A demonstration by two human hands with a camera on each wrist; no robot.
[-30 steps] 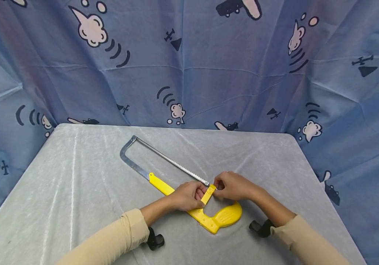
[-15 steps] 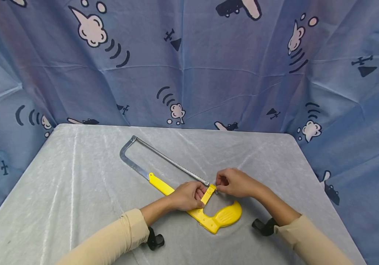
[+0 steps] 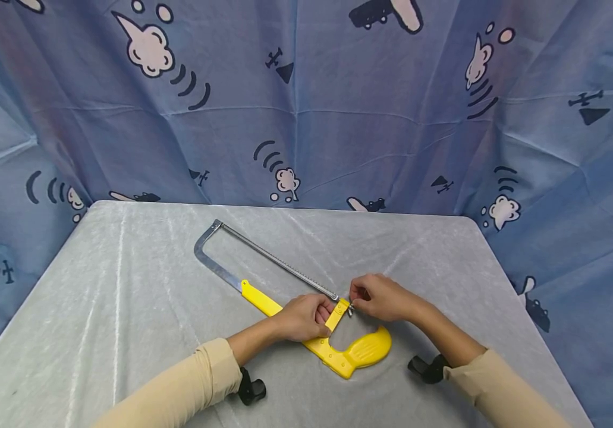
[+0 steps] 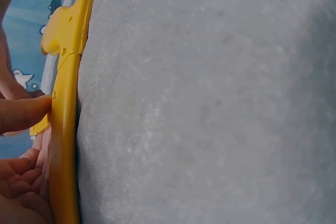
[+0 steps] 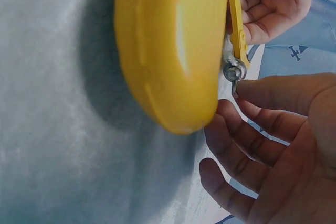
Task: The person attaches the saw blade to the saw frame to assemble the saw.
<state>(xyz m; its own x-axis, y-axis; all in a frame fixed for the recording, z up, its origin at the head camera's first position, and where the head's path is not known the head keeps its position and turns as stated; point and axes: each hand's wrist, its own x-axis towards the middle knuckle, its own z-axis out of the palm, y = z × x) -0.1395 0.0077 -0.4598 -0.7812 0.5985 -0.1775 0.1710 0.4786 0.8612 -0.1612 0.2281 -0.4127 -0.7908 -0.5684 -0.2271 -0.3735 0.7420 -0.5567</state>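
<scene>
A hacksaw [image 3: 260, 297] with a yellow handle and a steel front frame lies slantwise on the table. Its thin blade [image 3: 279, 260] runs along the far side. The left hand [image 3: 302, 316] grips the yellow post of the frame, with its thumb against the yellow bar in the left wrist view. At the blade's handle end sits a small metal wing nut [image 5: 234, 71]. The right hand [image 3: 383, 296] pinches one wing of it with thumb and index finger, while the other fingers are loosely bent beside the yellow grip [image 5: 168, 51].
A grey cloth-covered table [image 3: 124, 285] bears the saw. Behind it hangs a blue patterned curtain [image 3: 327, 107]. Black camera mounts [image 3: 251, 387] are strapped to both wrists, just above the tabletop.
My right hand has shifted slightly outward and its fingers have turned at the wing nut, which shows more now. The left hand and the hacksaw stay where they were.
</scene>
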